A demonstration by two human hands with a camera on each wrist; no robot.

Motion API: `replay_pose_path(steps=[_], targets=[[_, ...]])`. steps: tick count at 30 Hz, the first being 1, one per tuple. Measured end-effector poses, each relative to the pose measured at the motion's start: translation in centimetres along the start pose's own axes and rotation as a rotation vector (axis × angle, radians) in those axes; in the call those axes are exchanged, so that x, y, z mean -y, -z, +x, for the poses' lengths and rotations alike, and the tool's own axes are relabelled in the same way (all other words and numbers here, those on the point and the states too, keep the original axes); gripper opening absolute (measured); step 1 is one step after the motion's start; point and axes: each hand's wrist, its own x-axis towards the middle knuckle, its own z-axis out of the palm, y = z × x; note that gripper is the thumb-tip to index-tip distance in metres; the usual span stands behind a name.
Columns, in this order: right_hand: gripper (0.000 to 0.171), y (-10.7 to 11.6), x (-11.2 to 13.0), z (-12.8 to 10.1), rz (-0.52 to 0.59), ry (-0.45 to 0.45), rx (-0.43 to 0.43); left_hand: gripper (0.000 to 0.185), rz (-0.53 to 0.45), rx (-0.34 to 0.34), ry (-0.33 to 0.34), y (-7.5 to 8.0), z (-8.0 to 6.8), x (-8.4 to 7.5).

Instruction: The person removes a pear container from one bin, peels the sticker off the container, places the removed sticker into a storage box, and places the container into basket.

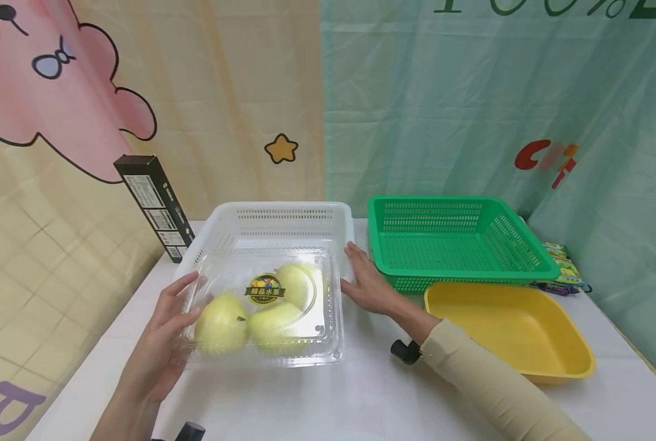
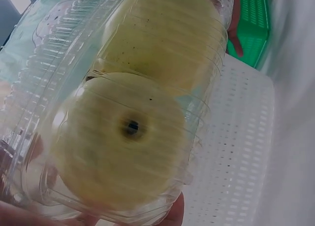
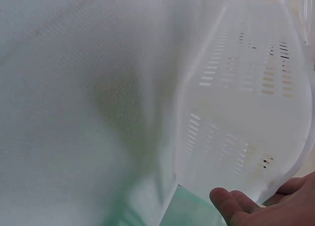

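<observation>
My left hand (image 1: 162,334) grips the left side of a clear plastic fruit box (image 1: 328,352), thumb and fingers at its edge. Several pale yellow-green fruits (image 1: 222,324) show through the box, whose lid carries a black label (image 1: 264,289). The box is tilted and overlaps the front of a white perforated basket (image 1: 283,207). Close up in the left wrist view, one fruit (image 2: 118,142) fills the box's near end. At the basket's right side, my right hand (image 1: 367,283) rests with fingers extended against the wall; in the right wrist view the thumb and fingers (image 3: 234,206) are beside it.
A green perforated basket (image 1: 465,272) stands to the right, with a yellow basin (image 1: 509,331) in front of it. Colourful packets (image 1: 563,269) lie at the far right. A tall black box (image 1: 157,208) leans behind the white basket's left side, near the curtain (image 1: 261,92).
</observation>
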Motion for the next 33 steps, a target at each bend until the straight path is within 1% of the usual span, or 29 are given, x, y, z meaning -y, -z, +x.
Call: replay_pose_path(steps=[4, 10, 13, 17, 19, 23, 26, 29, 33], targets=[[0.074, 0.0, 0.0, 0.0, -0.002, 0.009, 0.003, 0.054, -0.050, 0.023, -0.010, 0.2, -1.2, 0.4], [0.072, 0.1, -0.1, 0.0, -0.010, 0.034, 0.000, 0.055, -0.052, 0.061, 0.049, 0.2, -2.8, 0.9], [0.071, 0.1, -0.1, 0.0, -0.013, 0.051, -0.006, 0.055, -0.067, 0.094, 0.044, 0.1, -3.4, 1.3], [0.072, 0.1, -0.1, -0.1, -0.019, 0.062, -0.012, 0.055, -0.120, 0.138, 0.005, -0.2, -3.6, 2.4], [0.074, 0.0, -0.1, -0.1, -0.022, 0.057, -0.008, 0.055, -0.146, 0.154, -0.004, -0.3, -3.7, 3.0], [0.079, 0.1, -0.1, 0.0, -0.021, 0.048, 0.010, 0.056, -0.174, 0.188, 0.004, -0.5, -3.7, 3.9], [0.080, 0.2, -0.1, -0.1, -0.014, 0.047, 0.023, 0.057, -0.168, 0.210, 0.015, -0.8, -3.7, 4.4], [0.080, 0.3, -0.1, -0.2, -0.012, 0.048, 0.029, 0.057, -0.133, 0.198, 0.041, -1.2, -3.6, 4.9], [0.080, 0.4, -0.1, -0.2, 0.000, 0.043, 0.036, 0.057, -0.051, 0.119, 0.124, -1.8, -3.5, 5.6]])
